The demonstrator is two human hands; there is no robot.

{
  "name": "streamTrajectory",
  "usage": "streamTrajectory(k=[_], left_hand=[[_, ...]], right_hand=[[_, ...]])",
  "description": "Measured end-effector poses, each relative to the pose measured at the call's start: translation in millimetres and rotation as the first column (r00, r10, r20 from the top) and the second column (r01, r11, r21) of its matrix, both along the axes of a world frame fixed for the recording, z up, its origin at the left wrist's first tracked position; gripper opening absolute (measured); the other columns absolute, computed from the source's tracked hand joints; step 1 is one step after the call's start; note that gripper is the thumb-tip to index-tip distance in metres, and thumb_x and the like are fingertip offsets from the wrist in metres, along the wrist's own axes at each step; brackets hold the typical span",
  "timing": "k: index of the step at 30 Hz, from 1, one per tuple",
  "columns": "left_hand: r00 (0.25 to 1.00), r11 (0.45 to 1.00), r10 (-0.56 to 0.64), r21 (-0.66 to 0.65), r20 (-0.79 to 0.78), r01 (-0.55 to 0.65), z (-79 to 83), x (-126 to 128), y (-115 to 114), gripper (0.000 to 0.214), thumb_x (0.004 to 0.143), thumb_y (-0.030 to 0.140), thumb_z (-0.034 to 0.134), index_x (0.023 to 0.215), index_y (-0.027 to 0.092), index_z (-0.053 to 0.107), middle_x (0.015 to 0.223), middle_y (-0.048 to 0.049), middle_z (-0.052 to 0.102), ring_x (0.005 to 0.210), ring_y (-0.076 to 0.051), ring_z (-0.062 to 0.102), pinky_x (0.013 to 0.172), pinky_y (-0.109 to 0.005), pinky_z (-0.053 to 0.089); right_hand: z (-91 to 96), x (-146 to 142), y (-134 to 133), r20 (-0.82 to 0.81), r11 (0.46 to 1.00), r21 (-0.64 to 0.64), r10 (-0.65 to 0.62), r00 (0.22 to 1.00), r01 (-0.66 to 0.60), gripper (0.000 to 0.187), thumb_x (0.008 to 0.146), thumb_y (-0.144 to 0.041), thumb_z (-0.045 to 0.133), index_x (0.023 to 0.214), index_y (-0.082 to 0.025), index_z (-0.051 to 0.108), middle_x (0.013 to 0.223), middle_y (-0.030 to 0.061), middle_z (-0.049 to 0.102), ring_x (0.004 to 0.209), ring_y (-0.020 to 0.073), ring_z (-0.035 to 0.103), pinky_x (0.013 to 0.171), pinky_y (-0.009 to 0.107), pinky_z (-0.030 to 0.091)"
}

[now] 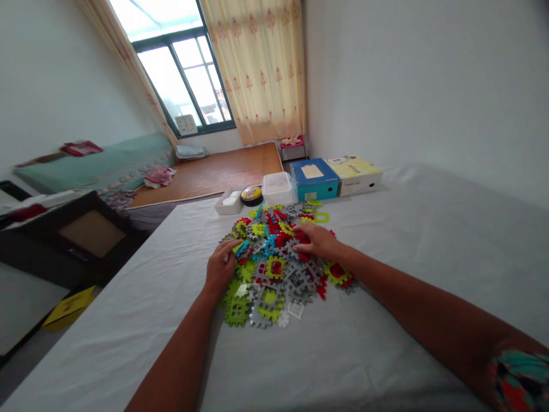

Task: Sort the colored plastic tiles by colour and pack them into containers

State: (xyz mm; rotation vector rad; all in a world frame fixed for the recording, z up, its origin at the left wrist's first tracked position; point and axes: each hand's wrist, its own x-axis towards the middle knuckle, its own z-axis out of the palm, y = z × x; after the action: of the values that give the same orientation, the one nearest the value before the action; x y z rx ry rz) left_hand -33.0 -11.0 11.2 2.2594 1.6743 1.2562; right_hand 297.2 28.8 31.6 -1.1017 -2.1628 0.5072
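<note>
A loose heap of flat, notched plastic building pieces (274,269) in lime green, grey, red, blue and white lies on the white-covered table. At the heap's left edge is my left hand (221,266), its fingers stretched toward lime and blue pieces and touching the edge of the pile. My right hand (319,240) reaches over the upper right part, thumb and fingers apart around red and grey pieces. Neither hand clearly lifts a piece. Several square pieces have window-like openings, such as the lime one (237,312) at the near left. Pieces under the fingers are partly hidden.
Behind the heap stand a white open box (223,207), a round black-and-yellow tin (251,196), a translucent tub (278,190), a blue box (316,186) and a yellow-and-white box (358,184). A bed (223,174) lies beyond. The white-covered tabletop (300,366) extends toward me.
</note>
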Motion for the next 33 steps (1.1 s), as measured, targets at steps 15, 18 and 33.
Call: streamTrajectory(k=[15, 18, 33], left_hand=[[0.999, 0.999, -0.041, 0.000, -0.021, 0.041, -1.2, -7.6, 3.6, 0.035, 0.081, 0.020, 0.043, 0.101, 0.021, 0.072, 0.111, -0.0060, 0.070, 0.106, -0.021, 0.064, 0.101, -0.041, 0.049], [0.999, 1.000, -0.024, 0.003, -0.028, 0.024, -1.5, -8.1, 4.0, 0.035, 0.081, 0.020, 0.044, 0.101, 0.022, 0.072, 0.111, -0.0057, 0.069, 0.106, -0.021, 0.064, 0.101, -0.041, 0.048], [0.999, 0.999, -0.044, 0.006, -0.024, 0.044, 0.1, -7.1, 3.3, 0.034, 0.080, 0.021, 0.045, 0.100, 0.022, 0.072, 0.109, -0.0058, 0.070, 0.103, -0.022, 0.065, 0.097, -0.041, 0.051]], right_hand=[[1.0, 18.1, 16.8, -0.385, 0.751, -0.554, 0.152, 0.910, -0.360, 0.043, 0.059, -0.035, 0.084, 0.092, -0.014, 0.067, 0.069, -0.0027, 0.064, 0.060, 0.0101, 0.056, 0.056, 0.021, 0.042], [2.6, 51.1, 39.1, -0.489, 0.789, -0.542, -0.017, 0.872, -0.289, 0.039, 0.064, -0.042, 0.080, 0.089, -0.016, 0.068, 0.072, -0.0013, 0.065, 0.058, 0.0089, 0.056, 0.054, 0.020, 0.044], [-39.6, 161.4, 70.9, 0.078, 0.624, 0.070, -0.781, 0.620, 0.778, 0.034, 0.086, -0.026, 0.054, 0.117, -0.019, 0.066, 0.124, 0.0148, 0.059, 0.108, 0.0281, 0.057, 0.091, 0.040, 0.047]])
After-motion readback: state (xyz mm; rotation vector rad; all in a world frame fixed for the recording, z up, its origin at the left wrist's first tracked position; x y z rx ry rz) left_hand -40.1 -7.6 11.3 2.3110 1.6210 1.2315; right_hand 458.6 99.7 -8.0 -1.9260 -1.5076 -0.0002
